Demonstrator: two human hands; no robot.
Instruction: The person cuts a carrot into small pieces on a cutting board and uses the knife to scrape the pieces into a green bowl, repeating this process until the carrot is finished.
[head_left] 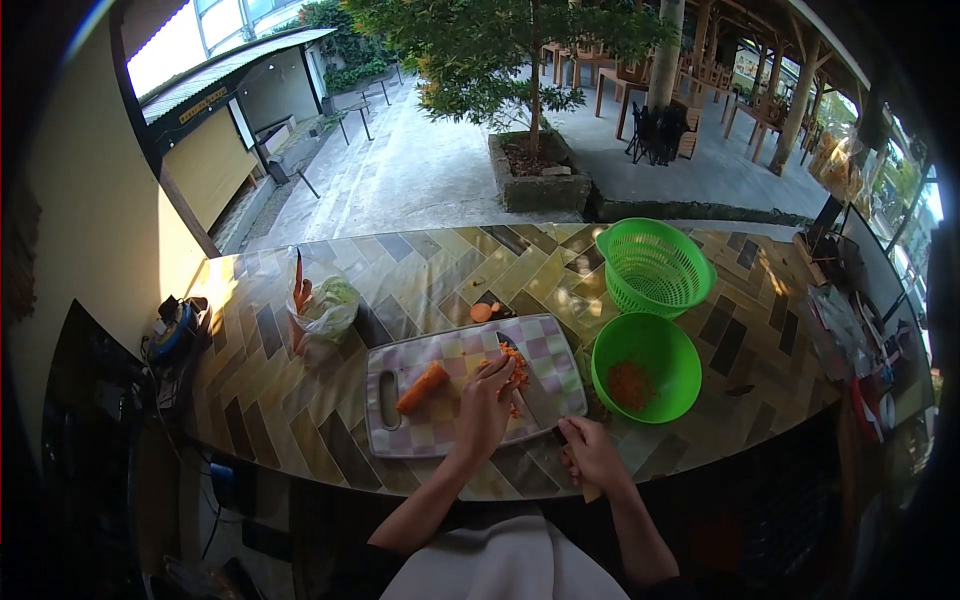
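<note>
Wrapped round the handle of one knife (538, 405), my right hand (592, 453) sits at four o'clock off the single cutting board (400, 442), its forearm aimed toward eleven. My left hand (485, 408) reaches toward one, fingers outstretched, blocking part of the chopped carrot (517, 366); I can't tell whether they press the blade. One carrot piece (423, 387) lies at nine on the board. Around it I count one green bowl (680, 370) holding orange shreds (630, 385) at three, one green colander (655, 268) at two and one plastic bag (328, 314) at ten.

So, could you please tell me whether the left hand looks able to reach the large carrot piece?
Probably yes: the large carrot piece lies on the cutting board, near the left hand, with nothing visible between them.
</note>
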